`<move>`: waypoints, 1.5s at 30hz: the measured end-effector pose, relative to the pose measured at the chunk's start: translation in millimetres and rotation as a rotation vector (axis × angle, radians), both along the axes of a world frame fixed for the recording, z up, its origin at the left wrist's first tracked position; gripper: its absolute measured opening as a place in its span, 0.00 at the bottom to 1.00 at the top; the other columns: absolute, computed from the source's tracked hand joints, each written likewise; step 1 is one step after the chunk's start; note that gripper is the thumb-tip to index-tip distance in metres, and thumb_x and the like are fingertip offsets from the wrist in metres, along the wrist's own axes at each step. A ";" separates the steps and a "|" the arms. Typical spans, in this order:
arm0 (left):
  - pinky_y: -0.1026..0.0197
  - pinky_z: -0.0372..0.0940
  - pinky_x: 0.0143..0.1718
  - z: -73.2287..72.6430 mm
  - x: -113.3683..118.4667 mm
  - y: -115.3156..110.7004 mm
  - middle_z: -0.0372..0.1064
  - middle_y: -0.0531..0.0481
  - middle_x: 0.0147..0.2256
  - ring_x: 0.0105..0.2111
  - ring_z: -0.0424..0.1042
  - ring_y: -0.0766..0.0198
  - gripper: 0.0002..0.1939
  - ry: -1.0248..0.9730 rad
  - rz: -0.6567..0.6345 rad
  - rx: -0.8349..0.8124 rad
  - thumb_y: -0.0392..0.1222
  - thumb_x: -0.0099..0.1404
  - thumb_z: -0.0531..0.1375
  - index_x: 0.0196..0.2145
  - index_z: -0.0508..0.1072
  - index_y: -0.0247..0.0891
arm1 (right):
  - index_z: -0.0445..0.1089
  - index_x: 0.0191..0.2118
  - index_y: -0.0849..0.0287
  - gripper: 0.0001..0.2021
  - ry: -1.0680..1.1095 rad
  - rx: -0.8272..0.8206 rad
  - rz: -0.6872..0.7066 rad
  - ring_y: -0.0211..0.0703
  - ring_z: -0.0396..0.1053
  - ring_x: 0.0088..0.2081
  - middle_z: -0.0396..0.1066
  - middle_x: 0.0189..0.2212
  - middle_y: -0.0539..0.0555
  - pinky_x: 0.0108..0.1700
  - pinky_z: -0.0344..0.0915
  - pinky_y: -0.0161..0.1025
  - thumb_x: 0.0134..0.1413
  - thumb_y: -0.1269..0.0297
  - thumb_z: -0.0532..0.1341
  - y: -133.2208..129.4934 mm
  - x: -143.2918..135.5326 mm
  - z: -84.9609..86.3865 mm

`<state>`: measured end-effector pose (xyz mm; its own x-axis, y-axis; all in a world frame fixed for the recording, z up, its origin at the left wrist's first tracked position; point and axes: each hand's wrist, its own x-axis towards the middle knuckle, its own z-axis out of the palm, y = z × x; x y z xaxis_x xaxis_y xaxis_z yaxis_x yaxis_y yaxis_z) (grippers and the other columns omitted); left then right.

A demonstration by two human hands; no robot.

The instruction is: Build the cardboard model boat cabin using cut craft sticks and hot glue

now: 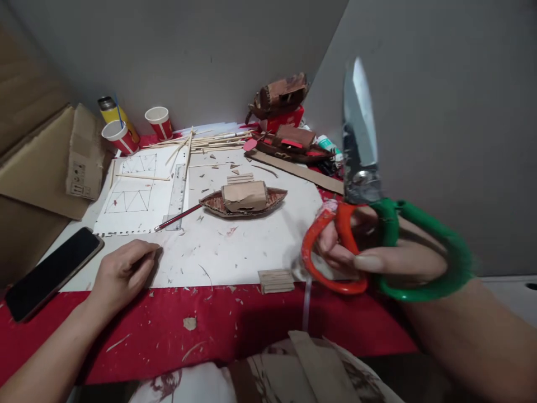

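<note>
My right hand (403, 252) is raised at the right, fingers through the loops of a pair of scissors (361, 140) with one orange and one green handle. The blades point upward and lie together. On the white sheet at the left rests my left hand (128, 266), loosely closed, with nothing visible in it. A cardboard model boat (243, 198) with a curved roof stands mid-table. The tip of a dark red pencil (180, 217) points left from the boat's bow. A small corrugated cardboard piece (276, 281) lies near the sheet's front edge.
Behind are wooden sticks (210, 141), two more model boats (289, 92) and a cardboard strip (296, 170). At the left are paper cups (159, 123), a yellow bottle (109, 112), a truss drawing (130, 190), a ruler (178, 190), a phone (54, 274) and a cardboard box (37, 140).
</note>
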<state>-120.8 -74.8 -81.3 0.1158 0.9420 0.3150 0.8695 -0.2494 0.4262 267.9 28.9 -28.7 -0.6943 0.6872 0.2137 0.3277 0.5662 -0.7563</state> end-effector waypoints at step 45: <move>0.63 0.72 0.34 81.0 150.5 30.9 0.77 0.47 0.31 0.31 0.77 0.63 0.14 -1.428 -0.104 -0.502 0.41 0.53 0.72 0.35 0.73 0.35 | 0.72 0.37 0.57 0.15 0.377 -0.115 -0.216 0.37 0.66 0.24 0.69 0.30 0.51 0.26 0.67 0.36 0.57 0.49 0.63 0.9 21.5 2.7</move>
